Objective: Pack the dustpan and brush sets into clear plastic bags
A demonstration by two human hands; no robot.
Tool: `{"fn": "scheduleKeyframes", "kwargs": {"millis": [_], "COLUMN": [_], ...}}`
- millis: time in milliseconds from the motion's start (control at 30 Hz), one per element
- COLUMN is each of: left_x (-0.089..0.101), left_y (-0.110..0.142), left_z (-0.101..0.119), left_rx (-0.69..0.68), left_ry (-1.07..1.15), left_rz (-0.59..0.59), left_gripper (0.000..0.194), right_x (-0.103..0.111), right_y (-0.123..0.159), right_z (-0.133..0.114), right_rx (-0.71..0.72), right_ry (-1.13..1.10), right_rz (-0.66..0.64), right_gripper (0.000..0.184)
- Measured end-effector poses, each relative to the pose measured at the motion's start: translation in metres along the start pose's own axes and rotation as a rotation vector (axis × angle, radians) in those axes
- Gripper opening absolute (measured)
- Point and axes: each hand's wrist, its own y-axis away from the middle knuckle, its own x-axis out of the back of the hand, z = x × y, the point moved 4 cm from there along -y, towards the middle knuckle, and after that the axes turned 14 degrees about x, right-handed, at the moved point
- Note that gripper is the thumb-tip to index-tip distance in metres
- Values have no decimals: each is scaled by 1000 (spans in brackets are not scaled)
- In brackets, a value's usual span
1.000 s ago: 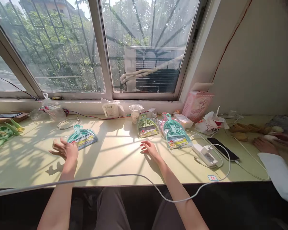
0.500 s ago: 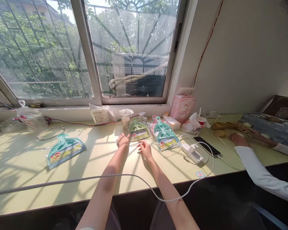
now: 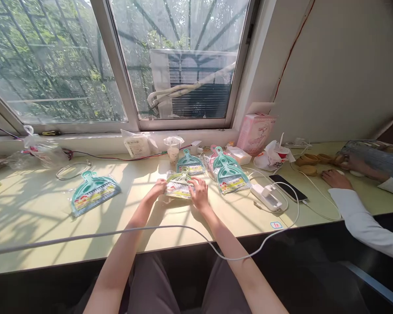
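Note:
A green dustpan and brush set point(image 3: 178, 185) in clear wrap, with a yellow label, is between my hands near the middle of the table. My left hand point(image 3: 158, 189) is closed on its left edge. On the right side, my right hand point(image 3: 199, 192) grips it, fingers bent over the front of the pack. Just behind lies a teal dustpan and brush set point(image 3: 190, 162), partly covered by the green one. To the right are more teal sets point(image 3: 231, 179), overlapping a pink dustpan point(image 3: 212, 159). Another wrapped teal set point(image 3: 94, 192) lies off to the left.
A grey cable point(image 3: 124, 233) hangs across in front of my forearms. On the right are a power strip point(image 3: 267, 198), a phone point(image 3: 288, 187) and a co-worker's hand point(image 3: 337, 179). A plastic cup point(image 3: 173, 150), a pink box point(image 3: 257, 133) and bags stand along the window.
Both hands have taken hold of the green dustpan set and drawn it towards me, uncovering a teal set behind it. The view has tilted down a little.

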Motion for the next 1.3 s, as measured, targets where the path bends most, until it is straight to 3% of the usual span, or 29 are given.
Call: {"fn": "scheduleKeyframes", "kwargs": {"millis": [133, 233, 367, 533, 667, 767, 833, 900, 967, 1100, 1167, 1300], "left_x": [-4, -13, -18, -18, -23, -28, -31, -31, -29, -16, 1, 57], "left_y": [18, 25, 30, 33, 36, 39, 38, 32, 23, 7, 5, 12], "left_z": [-9, -5, 1, -4, -9, -13, -17, -21, -24, -22, -18, -16], "left_rx": [32, 22, -43, -69, -63, -43, -28, -4, 30, 88, 85, -19], "left_ry": [167, 299, 476, 607, 603, 562, 556, 588, 648, 760, 877, 1204], "left_rz": [-205, -220, -172, -199, -296, -389, -420, -364, -235, -19, 70, 270], "left_gripper": [27, 36, 40, 60, 74, 75, 65, 50, 36, 29, 31, 51], "right_x": [-15, -16, -14, -15, -11, -8, -8, -9, -10, -13, -11, -5], "right_y": [8, 13, 13, 8, 6, 8, 10, 12, 13, 10, 9, 10], "right_z": [-2, -3, 2, 17, 27, 30, 31, 32, 33, 31, 28, 24], "right_rx": [105, 164, 117, -173, -408, -449, -453, -469, -494, -524, -523, -512], "right_ry": [23, 68, 60, -260, -623, -754, -797, -819, -836, -880, -891, -913], "right_rz": [-272, -310, -237, -89, 135, 220, 224, 220, 213, 132, 82, 76], "right_gripper": [26, 26, 28, 33, 34, 40, 40, 44, 50, 56, 55, 49]}}
